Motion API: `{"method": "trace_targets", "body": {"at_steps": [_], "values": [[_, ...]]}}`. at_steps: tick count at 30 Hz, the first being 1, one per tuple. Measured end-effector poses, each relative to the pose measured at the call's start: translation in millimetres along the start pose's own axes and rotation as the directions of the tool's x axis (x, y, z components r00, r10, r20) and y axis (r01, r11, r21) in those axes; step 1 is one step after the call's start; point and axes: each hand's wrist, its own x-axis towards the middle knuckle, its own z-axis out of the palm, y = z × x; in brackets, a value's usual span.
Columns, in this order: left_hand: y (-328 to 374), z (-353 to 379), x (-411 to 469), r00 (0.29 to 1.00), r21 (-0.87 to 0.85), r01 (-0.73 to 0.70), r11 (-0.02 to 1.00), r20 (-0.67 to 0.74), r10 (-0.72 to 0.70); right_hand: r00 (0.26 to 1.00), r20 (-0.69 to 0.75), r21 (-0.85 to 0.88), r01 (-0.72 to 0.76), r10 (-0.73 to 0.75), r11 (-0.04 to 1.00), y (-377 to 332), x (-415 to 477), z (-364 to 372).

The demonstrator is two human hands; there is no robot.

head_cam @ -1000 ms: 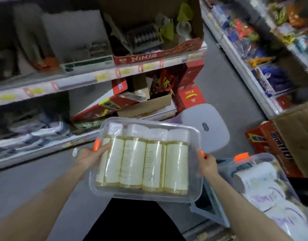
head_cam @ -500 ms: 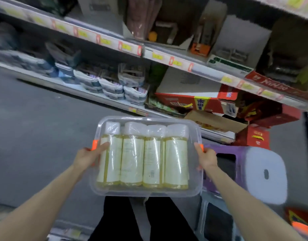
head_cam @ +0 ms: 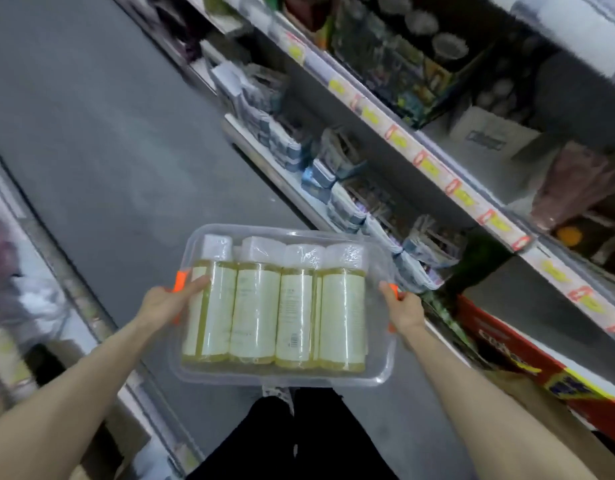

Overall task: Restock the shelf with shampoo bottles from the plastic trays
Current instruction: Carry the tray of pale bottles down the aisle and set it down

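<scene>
Head view has us holding the clear rectangular plastic tray (head_cam: 282,378) out over the aisle floor, our left hand (head_cam: 164,304) and right hand (head_cam: 405,311) wide apart, each clamped on a short end by its orange clip handle (head_cam: 179,280). Four pale-yellow shampoo bottles with white caps (head_cam: 299,306) lie flat inside, side by side between the hands, long axes running away from us, caps at the far end. The white shelf with yellow price tags (head_cam: 434,168) runs along our right, so the right hand is nearer, and we reckon the tray must swing that way first.
</scene>
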Motion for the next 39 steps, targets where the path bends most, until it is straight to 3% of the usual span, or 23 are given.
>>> {"method": "trace_targets", "body": {"at_steps": [6, 13, 18, 27, 32, 39], "values": [[37.3, -47.7, 50.5, 0.986, -0.162, 0.009, 0.987, -0.163, -0.035, 0.989, 0.119, -0.061, 0.099, -0.091, 0.993, -110.5, 46.1, 61.3], [110.4, -87.6, 140.6, 0.970, -0.158, 0.089, 0.983, -0.209, -0.121, 0.976, 0.191, -0.115, 0.125, -0.102, 0.985, -221.8, 114.1, 135.9], [181.0, -125.1, 204.3, 0.977, -0.159, 0.105, 0.982, -0.170, -0.132, 0.979, 0.189, -0.145, 0.099, -0.071, 0.984, -302.7, 149.4, 171.5], [288.5, -178.5, 331.1, 0.995, -0.069, 0.055, 0.996, -0.085, -0.060, 0.996, 0.091, -0.053, -0.017, 0.022, 0.998, -408.3, 189.6, 235.7], [338.3, -204.7, 424.3, 0.999, 0.081, 0.014, 0.997, 0.037, -0.017, 0.989, -0.052, -0.014, -0.139, 0.139, 0.990, -437.9, 199.3, 287.1], [404.9, -228.3, 538.6, 0.986, 0.320, -0.061, 0.945, 0.169, 0.007, 0.927, -0.120, 0.154, -0.335, 0.354, 0.930, -452.6, 200.6, 361.9]]}}
